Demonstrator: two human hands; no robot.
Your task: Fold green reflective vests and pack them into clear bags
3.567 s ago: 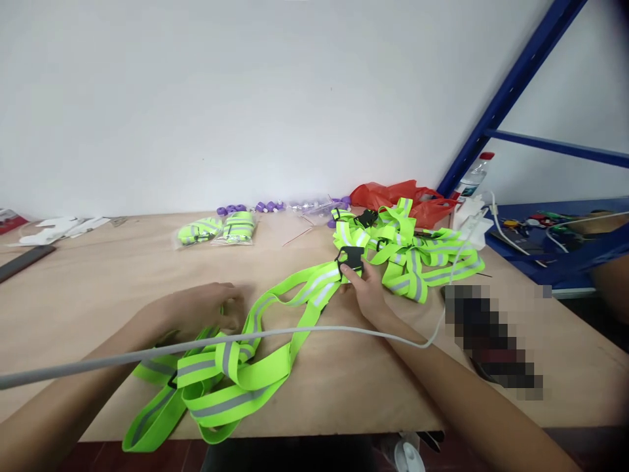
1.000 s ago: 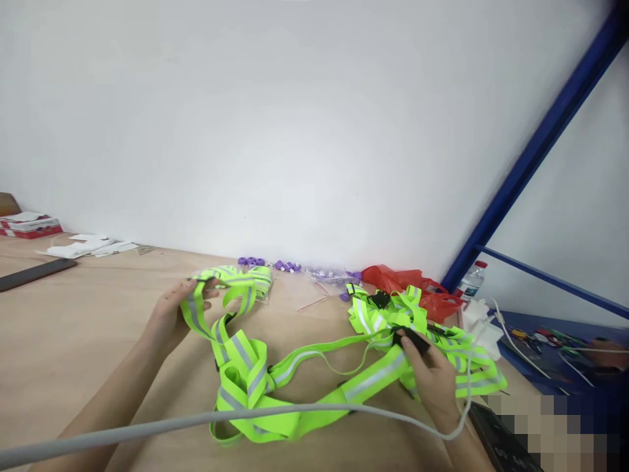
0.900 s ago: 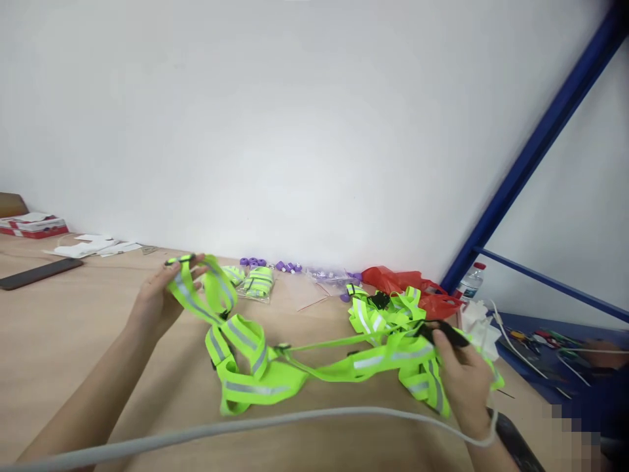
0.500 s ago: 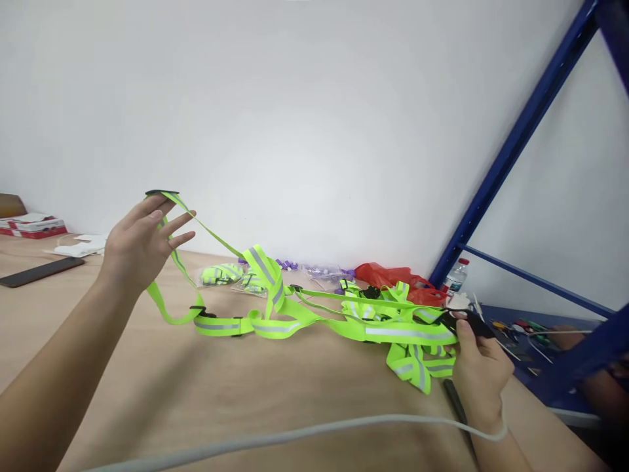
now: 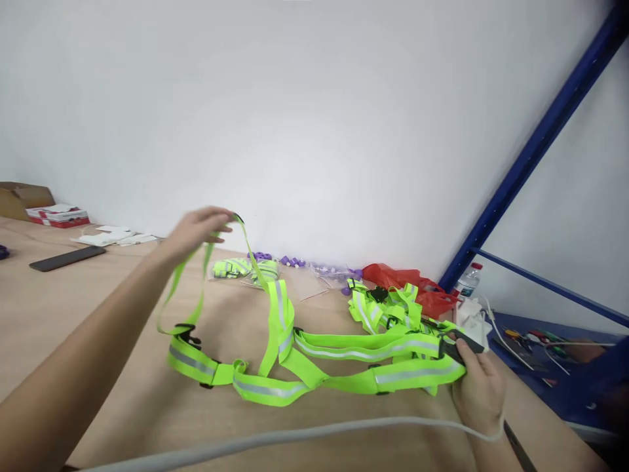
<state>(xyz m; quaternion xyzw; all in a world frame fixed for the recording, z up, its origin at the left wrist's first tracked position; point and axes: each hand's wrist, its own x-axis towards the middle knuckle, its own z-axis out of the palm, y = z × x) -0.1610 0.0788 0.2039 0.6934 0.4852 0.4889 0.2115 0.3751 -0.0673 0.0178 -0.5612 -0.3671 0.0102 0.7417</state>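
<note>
A lime-yellow reflective harness [image 5: 344, 383] with silver stripes is stretched in the air between my hands, low over the table. My left hand [image 5: 201, 231], raised at the left, has its fingers closed on a thin strap near a small black slider. The strap hangs from it in a loop down to a black buckle [image 5: 187, 333]. My right hand [image 5: 479, 380] grips the harness by a black piece [image 5: 468, 342] at its right end, thumb on top. Beyond it lies a heap of similar reflective straps [image 5: 388, 308], partly hidden by the held harness.
Bagged reflective straps [image 5: 232, 267], purple parts [image 5: 292, 261] and a red plastic bag [image 5: 393, 275] line the wall. A bottle [image 5: 469, 280] stands by a blue frame [image 5: 535, 147]. A white cable [image 5: 314, 432] crosses in front. A dark flat object [image 5: 67, 258] lies left.
My left hand has moved right with its strap, and its spread fingers have come together. The harness sags lower and nearer. The view has turned slightly left.
</note>
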